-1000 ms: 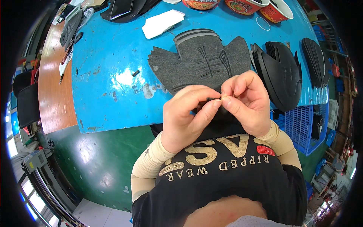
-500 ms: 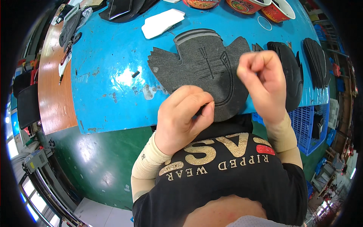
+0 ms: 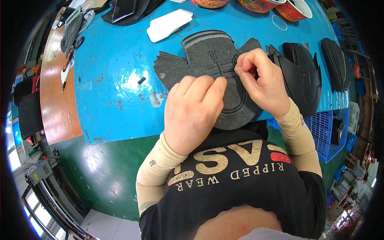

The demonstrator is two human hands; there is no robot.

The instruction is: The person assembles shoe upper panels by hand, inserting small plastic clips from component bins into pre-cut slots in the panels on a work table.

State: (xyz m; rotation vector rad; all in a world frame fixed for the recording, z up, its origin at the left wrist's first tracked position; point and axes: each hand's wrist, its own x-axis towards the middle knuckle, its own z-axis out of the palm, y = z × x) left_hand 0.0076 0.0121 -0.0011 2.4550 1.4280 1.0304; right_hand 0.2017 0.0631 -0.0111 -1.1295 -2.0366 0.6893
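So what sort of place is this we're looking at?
Probably a workshop or small factory: dark grey shaped material lies on a blue table, stacks of black cut pieces lie to the material's right, and a blue plastic crate sits lower than the tabletop at the right.

Near the middle of the frame, the left hand (image 3: 194,112) is showing its back, its fingers (image 3: 200,87) curling under. Right of centre, the right hand (image 3: 264,83) is holding its fingertips (image 3: 239,69) in a pinch, while the sleeved left forearm (image 3: 159,170) and right forearm (image 3: 299,134) are slanting up from the lower half.
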